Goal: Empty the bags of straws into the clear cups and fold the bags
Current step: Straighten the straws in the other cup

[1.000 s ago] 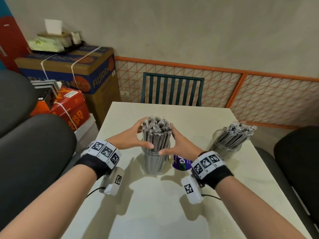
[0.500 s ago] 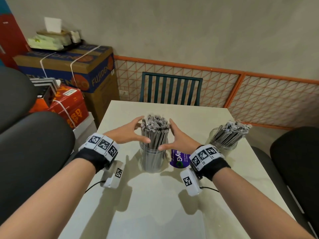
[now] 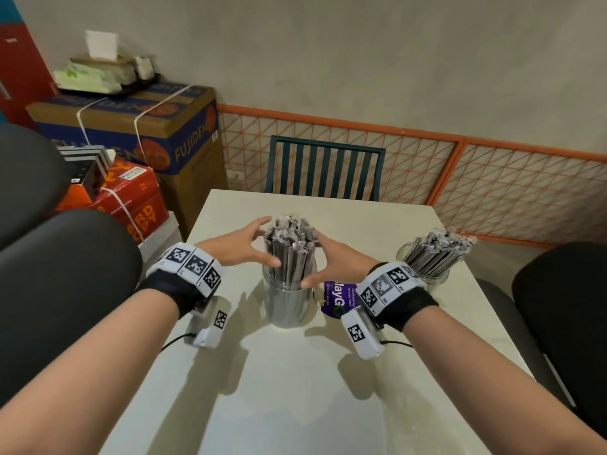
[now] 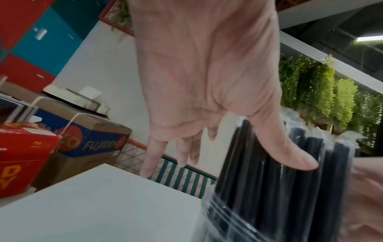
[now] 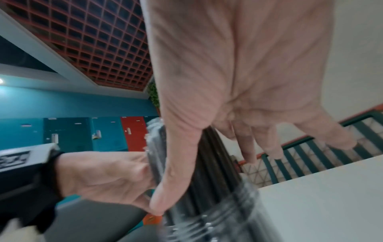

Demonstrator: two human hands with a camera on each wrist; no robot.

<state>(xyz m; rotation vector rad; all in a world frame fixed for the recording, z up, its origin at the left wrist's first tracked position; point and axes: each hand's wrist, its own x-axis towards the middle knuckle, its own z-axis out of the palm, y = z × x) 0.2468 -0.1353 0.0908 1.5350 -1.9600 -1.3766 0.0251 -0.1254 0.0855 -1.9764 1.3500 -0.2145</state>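
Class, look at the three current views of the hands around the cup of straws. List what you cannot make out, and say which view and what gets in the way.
- Purple bag, head view: the right hand and wristband cover most of it, so its print is cut and whether it is folded is unclear.
- Left hand, left wrist view: fingertips behind the straws are hidden.
- Near cup, right wrist view: motion blur smears its rim.
- Far cup, head view: the right wristband hides its base.

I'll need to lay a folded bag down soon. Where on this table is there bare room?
Bare: the near half of the table, between the forearms, and the far strip toward the green chair. Crowded: the middle, around the straw cup, purple packet and second cup.
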